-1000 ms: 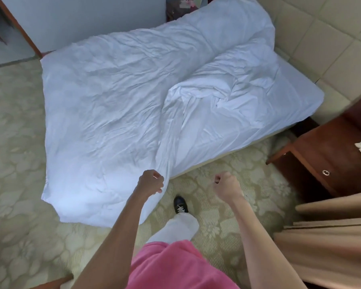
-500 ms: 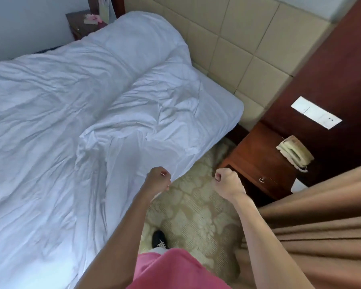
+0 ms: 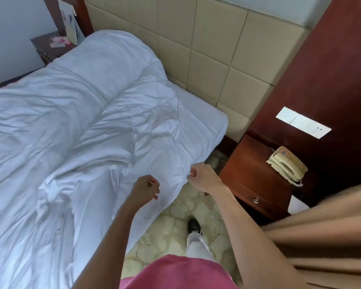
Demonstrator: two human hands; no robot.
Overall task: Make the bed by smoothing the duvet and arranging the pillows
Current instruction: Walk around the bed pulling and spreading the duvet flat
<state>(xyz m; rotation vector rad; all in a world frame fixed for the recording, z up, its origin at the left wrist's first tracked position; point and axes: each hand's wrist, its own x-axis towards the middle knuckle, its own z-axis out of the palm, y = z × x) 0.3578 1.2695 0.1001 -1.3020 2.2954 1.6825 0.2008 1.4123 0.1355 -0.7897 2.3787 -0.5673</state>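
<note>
A rumpled white duvet point(image 3: 71, 132) covers most of the bed and hangs over the near side, bunched in folds near the middle. At the head end it bulges up against the headboard point(image 3: 206, 49); no pillow shows. A strip of bare white sheet point(image 3: 202, 117) lies at the near head corner. My left hand point(image 3: 145, 190) is a closed fist over the duvet's hanging edge. My right hand point(image 3: 202, 178), also a fist, hovers at the duvet's corner beside the bed. Neither hand visibly grips cloth.
A dark wooden nightstand point(image 3: 252, 170) with a beige telephone point(image 3: 288, 163) stands right of the bed, close to my right hand. A tan curtain point(image 3: 321, 236) hangs at the right. Patterned carpet point(image 3: 171, 226) runs between bed and nightstand. A second nightstand point(image 3: 48, 44) sits beyond the bed.
I have walked along the bed's side toward the headboard; the nightstand and telephone came into view. Both hands stayed fisted and now sit at the duvet's edge.
</note>
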